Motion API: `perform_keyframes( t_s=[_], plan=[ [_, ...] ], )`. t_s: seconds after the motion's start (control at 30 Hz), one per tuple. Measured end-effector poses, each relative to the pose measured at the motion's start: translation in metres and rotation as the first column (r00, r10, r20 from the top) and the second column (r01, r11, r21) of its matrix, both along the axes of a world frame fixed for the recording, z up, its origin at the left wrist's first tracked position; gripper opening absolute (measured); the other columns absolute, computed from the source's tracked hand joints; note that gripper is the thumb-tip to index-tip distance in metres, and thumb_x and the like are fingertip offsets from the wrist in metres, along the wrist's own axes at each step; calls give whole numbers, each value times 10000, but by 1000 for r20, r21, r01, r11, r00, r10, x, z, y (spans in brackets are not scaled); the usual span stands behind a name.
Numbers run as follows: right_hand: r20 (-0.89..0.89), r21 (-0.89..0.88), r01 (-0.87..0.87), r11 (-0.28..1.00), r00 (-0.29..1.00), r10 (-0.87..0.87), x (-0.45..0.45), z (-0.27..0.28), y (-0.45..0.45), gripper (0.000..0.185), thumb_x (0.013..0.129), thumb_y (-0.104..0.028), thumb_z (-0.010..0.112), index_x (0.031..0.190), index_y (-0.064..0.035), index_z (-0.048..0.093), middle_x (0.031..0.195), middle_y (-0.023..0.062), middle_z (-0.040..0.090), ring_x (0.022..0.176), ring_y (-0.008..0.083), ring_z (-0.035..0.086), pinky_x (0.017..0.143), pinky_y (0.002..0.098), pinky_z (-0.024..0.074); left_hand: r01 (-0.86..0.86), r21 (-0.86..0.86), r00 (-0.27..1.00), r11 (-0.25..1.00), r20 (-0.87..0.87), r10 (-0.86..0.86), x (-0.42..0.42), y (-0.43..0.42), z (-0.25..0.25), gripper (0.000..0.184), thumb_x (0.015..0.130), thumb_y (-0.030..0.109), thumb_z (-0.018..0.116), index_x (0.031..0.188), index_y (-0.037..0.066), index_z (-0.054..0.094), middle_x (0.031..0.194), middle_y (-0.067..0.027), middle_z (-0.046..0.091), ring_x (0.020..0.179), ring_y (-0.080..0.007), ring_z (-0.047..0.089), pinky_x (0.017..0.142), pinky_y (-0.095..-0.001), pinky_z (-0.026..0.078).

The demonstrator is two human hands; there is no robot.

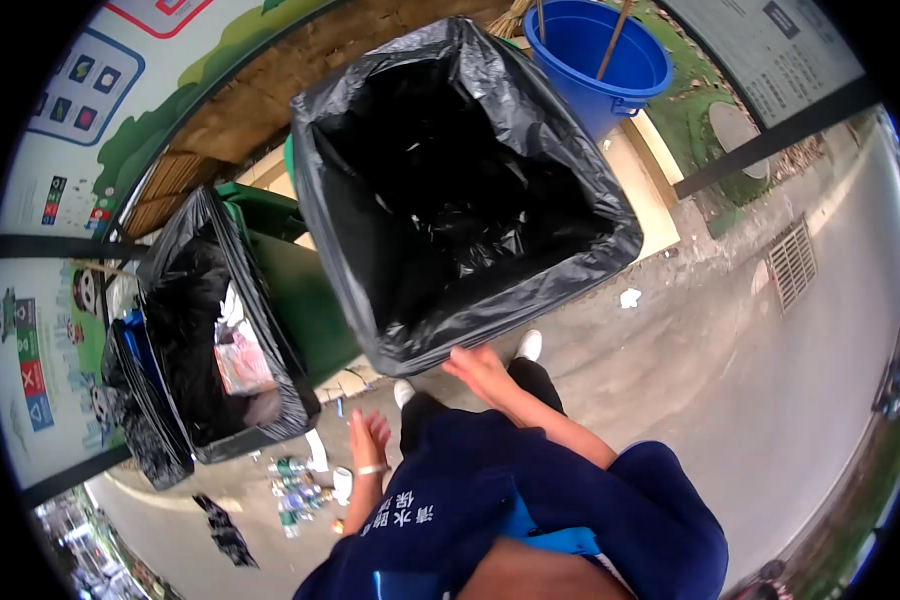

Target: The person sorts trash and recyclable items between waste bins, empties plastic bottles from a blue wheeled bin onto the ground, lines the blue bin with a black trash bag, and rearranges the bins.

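Observation:
A large bin lined with a black bin bag (580,215) stands before me, the bag folded over its rim. Inside, the bag looks nearly bare, with shiny folds at the bottom. My right hand (480,374) is at the near rim, its fingers extended against or just beside the bag's edge; contact is hard to tell. My left hand (370,432) is held lower left, apart from the bins, fingers loosely stretched, with nothing seen in it. To its left stands a green bin (290,290) with a black bag holding paper and a pinkish package (243,365).
Several plastic bottles (295,495) lie on the ground at lower left, near a black plastic scrap (225,530). A blue bucket (595,90) with sticks stands behind the bin. Sign boards (65,330) flank the left. A drain grate (792,264) is at right.

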State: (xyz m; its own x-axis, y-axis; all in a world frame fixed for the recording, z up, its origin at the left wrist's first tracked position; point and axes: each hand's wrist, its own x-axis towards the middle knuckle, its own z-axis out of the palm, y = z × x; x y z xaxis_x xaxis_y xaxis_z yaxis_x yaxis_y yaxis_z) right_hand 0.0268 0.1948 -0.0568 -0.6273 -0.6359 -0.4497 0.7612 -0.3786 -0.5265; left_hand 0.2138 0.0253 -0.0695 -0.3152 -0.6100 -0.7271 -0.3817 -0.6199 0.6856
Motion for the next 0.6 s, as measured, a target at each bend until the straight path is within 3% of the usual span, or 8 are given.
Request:
perform_keyframes(
  t_s=[0.07, 0.13, 0.2, 0.27, 0.33, 0.4, 0.47, 0.6],
  plan=[
    [-353, 213, -450, 867, 792, 498, -27, -1, 64, 440, 810, -224, 506, 1177, -49, 337, 1165, 75, 397, 1079, 175, 391, 873, 304, 347, 36, 2, 998, 999, -44, -35, -60, 20, 20, 574, 777, 526, 416, 1200, 146, 336, 1110, -81, 455, 979, -221, 447, 767, -367, 374],
    [-354, 243, -470, 848, 771, 529, -42, -35, 129, 449, 797, -260, 523, 1167, -58, 368, 1101, 65, 455, 984, 151, 457, 799, 274, 392, -6, 47, 997, 999, -76, 10, -98, 31, 30, 553, 755, 565, 413, 1135, 163, 405, 1080, -22, 475, 931, -205, 462, 769, -383, 370],
    [-118, 519, -343, 783, 879, 463, -67, -53, 205, 428, 782, -283, 542, 1133, -73, 416, 979, 41, 518, 853, 122, 499, 696, 245, 415, -178, 103, 970, 979, -148, 192, -123, 43, 35, 572, 711, 597, 445, 1086, 167, 439, 1028, -1, 509, 911, -170, 475, 758, -378, 386],
    [-248, 795, 41, 605, 933, 263, -81, -85, 274, 349, 773, -270, 554, 1054, -83, 465, 863, 10, 538, 750, 96, 500, 630, 232, 411, -314, 105, 923, 944, -201, 329, -133, 49, 24, 581, 709, 601, 441, 1090, 162, 438, 1033, -9, 510, 913, -170, 486, 729, -343, 408],
    [-165, 799, 98, 593, 984, 61, -108, -107, 341, 312, 771, -264, 557, 1014, -86, 476, 866, 3, 532, 748, 95, 508, 619, 228, 415, -403, -71, 912, 912, -119, 394, -145, 59, 24, 617, 716, 609, 407, 1107, 132, 429, 1048, -34, 505, 903, -193, 513, 693, -326, 447],
    [-100, 826, 155, 542, 986, -130, -145, -78, 360, 287, 773, -260, 555, 993, -92, 481, 876, 2, 527, 765, 102, 521, 615, 225, 419, -462, -120, 885, 879, -120, 449, -157, 65, 31, 645, 720, 611, 391, 1120, 106, 423, 1053, -45, 502, 915, -204, 511, 710, -335, 451],
    [-135, 816, 160, 556, 987, -86, -189, -52, 369, 296, 782, -245, 544, 1019, -81, 476, 884, 11, 531, 771, 109, 525, 622, 227, 416, -498, -126, 864, 858, -161, 477, -162, 68, 33, 620, 746, 598, 349, 1173, 149, 374, 1144, -41, 450, 1018, -214, 461, 813, -344, 413],
    [-306, 781, 244, 575, 952, 12, -290, -21, 380, 306, 796, -225, 526, 1055, -73, 468, 898, 22, 535, 780, 110, 526, 628, 220, 412, -567, -189, 823, 802, -131, 552, -153, 61, 17, 656, 692, 626, 409, 1148, 154, 412, 1138, -39, 456, 995, -211, 467, 798, -344, 412]
  ],
)
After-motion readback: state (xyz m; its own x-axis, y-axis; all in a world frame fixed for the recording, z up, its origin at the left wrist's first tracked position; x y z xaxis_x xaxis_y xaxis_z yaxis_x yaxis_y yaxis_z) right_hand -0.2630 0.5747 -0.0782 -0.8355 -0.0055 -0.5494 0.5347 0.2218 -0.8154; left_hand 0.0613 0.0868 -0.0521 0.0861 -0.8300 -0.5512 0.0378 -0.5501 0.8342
